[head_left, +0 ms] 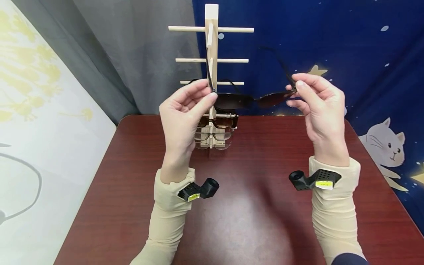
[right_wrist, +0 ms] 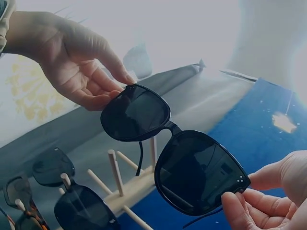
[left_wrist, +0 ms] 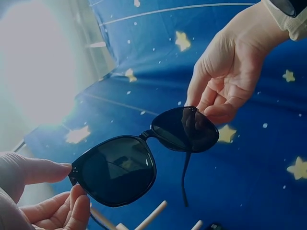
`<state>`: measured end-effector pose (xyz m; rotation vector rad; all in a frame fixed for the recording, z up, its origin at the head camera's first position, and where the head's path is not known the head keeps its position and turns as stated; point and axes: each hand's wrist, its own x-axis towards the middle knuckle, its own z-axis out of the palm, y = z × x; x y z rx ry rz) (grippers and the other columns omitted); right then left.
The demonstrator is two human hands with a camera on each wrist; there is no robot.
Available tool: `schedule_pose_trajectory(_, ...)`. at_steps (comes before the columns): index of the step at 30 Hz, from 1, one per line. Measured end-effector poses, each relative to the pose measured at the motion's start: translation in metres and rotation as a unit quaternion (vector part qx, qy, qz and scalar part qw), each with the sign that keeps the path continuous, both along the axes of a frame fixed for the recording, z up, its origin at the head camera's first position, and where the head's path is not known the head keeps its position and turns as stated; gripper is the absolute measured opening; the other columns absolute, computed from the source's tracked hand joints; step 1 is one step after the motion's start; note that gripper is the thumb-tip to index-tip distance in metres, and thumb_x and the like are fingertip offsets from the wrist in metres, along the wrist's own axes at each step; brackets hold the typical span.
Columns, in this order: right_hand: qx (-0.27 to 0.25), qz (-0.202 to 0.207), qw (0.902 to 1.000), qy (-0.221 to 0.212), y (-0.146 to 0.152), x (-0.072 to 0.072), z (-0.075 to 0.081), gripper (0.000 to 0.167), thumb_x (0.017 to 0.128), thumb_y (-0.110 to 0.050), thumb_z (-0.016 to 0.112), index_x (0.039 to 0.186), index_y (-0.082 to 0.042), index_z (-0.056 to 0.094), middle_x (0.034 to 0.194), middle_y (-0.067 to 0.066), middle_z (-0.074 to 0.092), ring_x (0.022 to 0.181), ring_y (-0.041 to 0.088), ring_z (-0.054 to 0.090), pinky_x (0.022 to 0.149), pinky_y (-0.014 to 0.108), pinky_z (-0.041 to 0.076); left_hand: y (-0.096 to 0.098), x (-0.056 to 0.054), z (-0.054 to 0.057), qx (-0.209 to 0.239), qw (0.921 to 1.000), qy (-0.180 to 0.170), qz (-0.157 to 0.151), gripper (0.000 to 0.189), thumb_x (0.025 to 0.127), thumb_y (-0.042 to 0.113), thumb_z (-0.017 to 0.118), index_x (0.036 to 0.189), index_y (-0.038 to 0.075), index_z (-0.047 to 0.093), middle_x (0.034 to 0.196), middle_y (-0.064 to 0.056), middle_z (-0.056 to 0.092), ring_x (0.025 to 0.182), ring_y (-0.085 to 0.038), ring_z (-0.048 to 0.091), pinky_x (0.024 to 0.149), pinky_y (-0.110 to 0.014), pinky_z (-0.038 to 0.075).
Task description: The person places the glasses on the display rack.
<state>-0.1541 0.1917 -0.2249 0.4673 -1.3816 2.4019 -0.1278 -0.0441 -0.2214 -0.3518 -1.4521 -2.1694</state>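
Observation:
Black sunglasses (head_left: 233, 101) with dark lenses are held up in front of a wooden glasses rack (head_left: 212, 13), their temples unfolded and pointing away. At one end of the frame, my left hand (head_left: 181, 117) pinches the hinge corner between thumb and fingers. The opposite hinge corner is pinched by my right hand (head_left: 326, 110). Both wrist views show the front of the lenses, with the left wrist view giving the sunglasses (left_wrist: 117, 170) tilted across the picture. Part of the rack's post is hidden behind the left hand and lens.
Lower on the rack hang tortoiseshell glasses (head_left: 226, 122) and clear-lensed glasses (head_left: 222, 136); dark sunglasses (right_wrist: 81, 206) hang there too. Bare pegs (head_left: 236, 30) stick out sideways higher up. The rack stands at the back of a reddish-brown table (head_left: 232, 206), before grey and blue curtains (head_left: 298, 29).

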Motion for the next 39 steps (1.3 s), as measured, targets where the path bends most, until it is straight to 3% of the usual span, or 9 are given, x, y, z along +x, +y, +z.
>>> schedule_pose_trajectory(5,0.016,0.0,0.9999,-0.002,-0.013,-0.009,0.003,0.014,0.083,0.006,0.065,0.096,0.01,0.067,0.085,0.017,0.066,0.074,0.022,0.065,0.057,0.025,0.056,-0.012,-0.007,0.001,0.013,0.9999,0.006,0.008,0.028,0.071,-0.02,0.068,0.099,-0.018,0.063,0.076,-0.003,0.069,0.071,-0.012,0.065,0.07,-0.023,0.055)
schedule_pose_trajectory(14,0.0,0.017,0.9991,-0.039,-0.037,-0.023,0.011,0.012,0.082,0.006,0.066,0.094,0.009,0.068,0.081,0.016,0.065,0.066,0.021,0.062,0.059,0.026,0.057,-0.032,-0.021,0.009,0.033,0.9992,0.017,0.015,0.024,0.073,-0.022,0.065,0.097,-0.014,0.066,0.073,-0.005,0.067,0.063,-0.013,0.063,0.061,-0.024,0.055)
schedule_pose_trajectory(20,0.034,0.012,0.9985,-0.042,-0.049,-0.032,0.013,0.012,0.083,0.004,0.066,0.095,0.006,0.069,0.083,0.014,0.064,0.066,0.019,0.058,0.062,0.027,0.057,-0.045,-0.035,0.01,0.038,0.9991,0.011,0.017,0.021,0.076,-0.018,0.066,0.095,-0.01,0.069,0.073,-0.005,0.068,0.062,-0.012,0.063,0.06,-0.022,0.055)
schedule_pose_trajectory(29,0.05,0.006,0.997,-0.059,-0.061,-0.046,0.011,0.009,0.084,0.004,0.066,0.092,0.004,0.069,0.079,0.01,0.064,0.065,0.018,0.058,0.061,0.026,0.057,-0.057,-0.054,0.005,0.059,0.9981,-0.016,-0.009,0.015,0.079,-0.013,0.066,0.091,-0.005,0.071,0.074,-0.007,0.068,0.062,-0.013,0.063,0.06,-0.024,0.055)
schedule_pose_trajectory(35,0.049,0.007,0.9959,-0.075,-0.066,-0.053,0.008,0.009,0.084,0.004,0.066,0.092,0.004,0.069,0.078,0.01,0.063,0.065,0.017,0.058,0.061,0.026,0.057,-0.06,-0.061,0.004,0.104,0.9928,-0.057,-0.019,0.014,0.077,-0.013,0.068,0.088,-0.006,0.071,0.073,-0.011,0.066,0.06,-0.015,0.062,0.059,-0.022,0.054)
schedule_pose_trajectory(39,0.053,0.004,0.9952,-0.082,-0.067,-0.055,0.007,0.009,0.084,0.003,0.066,0.092,0.003,0.069,0.077,0.01,0.063,0.065,0.017,0.057,0.062,0.025,0.057,-0.06,-0.064,0.004,0.117,0.9907,-0.067,-0.02,0.014,0.076,-0.015,0.068,0.087,-0.007,0.071,0.072,-0.012,0.065,0.058,-0.016,0.062,0.058,-0.022,0.054)
